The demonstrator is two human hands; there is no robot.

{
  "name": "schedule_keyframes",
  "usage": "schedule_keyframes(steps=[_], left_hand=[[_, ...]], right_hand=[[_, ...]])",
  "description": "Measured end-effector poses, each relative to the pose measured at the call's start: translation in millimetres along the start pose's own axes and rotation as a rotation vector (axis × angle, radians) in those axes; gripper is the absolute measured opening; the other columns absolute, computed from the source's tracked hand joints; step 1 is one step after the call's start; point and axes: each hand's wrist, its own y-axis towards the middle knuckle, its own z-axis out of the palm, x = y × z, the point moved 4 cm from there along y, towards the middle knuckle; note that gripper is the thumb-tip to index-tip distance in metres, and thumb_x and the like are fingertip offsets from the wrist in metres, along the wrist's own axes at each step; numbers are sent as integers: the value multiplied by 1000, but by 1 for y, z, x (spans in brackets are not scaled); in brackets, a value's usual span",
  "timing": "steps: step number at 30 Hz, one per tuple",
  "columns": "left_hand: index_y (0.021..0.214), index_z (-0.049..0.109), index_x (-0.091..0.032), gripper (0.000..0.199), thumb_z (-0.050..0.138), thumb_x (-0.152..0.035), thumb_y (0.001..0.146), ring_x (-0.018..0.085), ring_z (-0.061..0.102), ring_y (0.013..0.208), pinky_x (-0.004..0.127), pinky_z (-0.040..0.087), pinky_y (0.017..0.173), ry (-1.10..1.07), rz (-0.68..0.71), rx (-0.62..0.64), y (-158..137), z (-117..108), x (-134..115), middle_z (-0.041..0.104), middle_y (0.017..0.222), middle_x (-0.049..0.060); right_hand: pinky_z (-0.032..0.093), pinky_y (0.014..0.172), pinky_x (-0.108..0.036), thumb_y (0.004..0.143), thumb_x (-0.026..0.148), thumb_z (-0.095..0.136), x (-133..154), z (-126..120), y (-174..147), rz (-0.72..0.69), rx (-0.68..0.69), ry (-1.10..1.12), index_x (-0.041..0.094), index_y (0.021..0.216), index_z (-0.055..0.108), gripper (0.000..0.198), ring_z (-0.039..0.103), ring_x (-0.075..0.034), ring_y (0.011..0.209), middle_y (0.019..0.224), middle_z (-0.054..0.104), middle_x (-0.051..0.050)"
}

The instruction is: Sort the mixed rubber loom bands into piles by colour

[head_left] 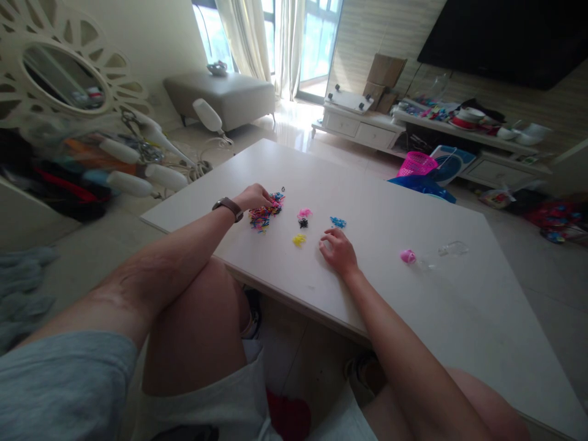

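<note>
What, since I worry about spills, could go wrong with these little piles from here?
The pink pile and black pile lie close together, so a nudge might mix them.
The right hand is right by the blue pile; a careless shift could scatter it.
The left hand, at the mixed pile, might drag bits loose.

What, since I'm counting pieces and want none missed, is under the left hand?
The mixed-colour pile shows right beside the left hand, on the white table. Whatever lies directly beneath the hand is covered, including any pieces there.
</note>
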Motion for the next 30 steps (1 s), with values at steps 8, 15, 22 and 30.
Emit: schedule_keyframes(steps=[8,15,22,30], left_hand=[[75,78,-19,18,80,-24,57,19,64,73,22,47,60,104,-50,62,0,8,-2,72,73,4],[75,77,-18,17,79,-24,60,19,63,73,22,47,62,136,-69,77,-1,7,-5,68,66,4],[74,76,-19,16,78,-22,59,18,63,72,22,46,59,154,-44,101,1,10,-3,72,75,4],[80,77,-17,20,77,-26,62,19,62,70,23,45,59,147,-57,107,-2,6,-6,70,72,6]], right_hand=[[53,92,-38,89,27,57,0,0,0,6,4,4,23,87,69,12,64,-23,101,113,65,-8],[53,95,-39,89,28,57,0,0,0,3,5,9,24,88,69,13,64,-23,103,113,65,-8],[53,95,-39,89,27,57,-1,0,0,0,12,10,23,87,69,13,64,-23,103,111,65,-8],[53,93,-38,89,27,57,-1,0,1,6,8,6,24,86,69,13,64,-23,102,111,65,-8]])
